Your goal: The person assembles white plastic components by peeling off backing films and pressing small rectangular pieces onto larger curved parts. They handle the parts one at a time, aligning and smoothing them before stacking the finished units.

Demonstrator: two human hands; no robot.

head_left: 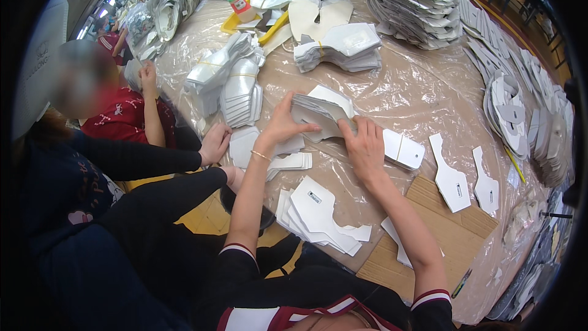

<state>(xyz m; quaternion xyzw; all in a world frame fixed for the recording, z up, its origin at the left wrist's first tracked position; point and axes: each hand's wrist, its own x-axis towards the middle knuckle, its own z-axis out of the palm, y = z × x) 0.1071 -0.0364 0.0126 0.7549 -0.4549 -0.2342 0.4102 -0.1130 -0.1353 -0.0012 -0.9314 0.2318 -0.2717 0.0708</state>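
Between my two hands a stack of thin white cut pieces [318, 110] stands on edge over the table, its grey layered edges showing. My left hand [283, 125] grips the stack's left end, with the thumb across its near face. Around the right end close the fingers of my right hand [365, 147]. Just right of that hand lies a white bundle with a yellow band [404, 149]. Loose white pieces [315, 211] are fanned out nearer to me, below my left hand. More white stacks [288, 162] lie partly hidden behind my left forearm.
Banded bundles [242, 86] and another bundle [340, 47] lie farther back, near a yellow tray with a bottle [241, 7]. Tall stacks [416, 3] stand at the back right. Single pieces [452, 184] rest by cardboard [441, 233]. A co-worker's hands [215, 144] are close on the left.
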